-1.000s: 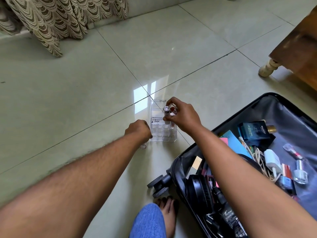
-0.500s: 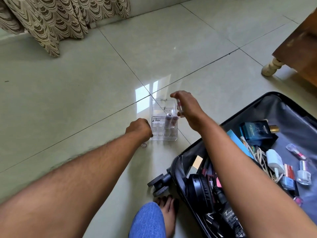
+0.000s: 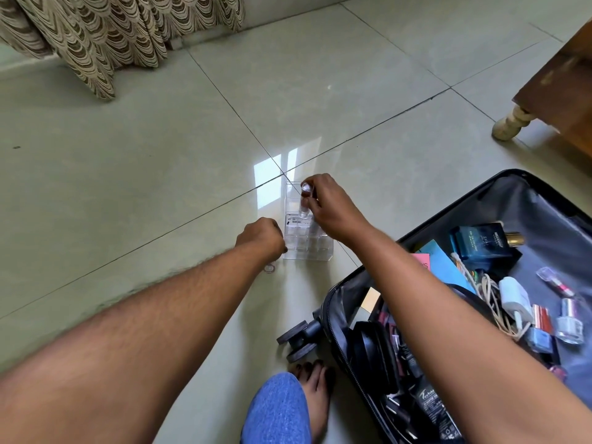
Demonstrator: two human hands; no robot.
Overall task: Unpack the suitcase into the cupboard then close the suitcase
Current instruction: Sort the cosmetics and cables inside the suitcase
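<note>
A clear plastic organiser [image 3: 304, 248] with small compartments stands on the tiled floor. My left hand [image 3: 261, 240] is closed against its left side, steadying it. My right hand [image 3: 333, 206] pinches a small clear-capped tube [image 3: 305, 200] upright over the organiser's back compartments. The open black suitcase [image 3: 448, 219] lies on the right, holding a blue perfume box [image 3: 480, 245], a white charger with cables [image 3: 512, 296], nail polish bottles [image 3: 568, 322], headphones [image 3: 368, 350] and other small cosmetics.
A wooden piece of furniture with a cream turned leg [image 3: 509, 123] stands at the right edge. A patterned curtain [image 3: 105, 36] hangs at the top left. A small ring [image 3: 269, 268] lies on the floor by my left wrist. My foot [image 3: 315, 398] rests near the suitcase wheels [image 3: 299, 341].
My right hand has come back over the organiser, now gripping a tube above its rear compartments. The tubes seen standing in it a moment ago are hidden behind my hand. The left hand stayed.
</note>
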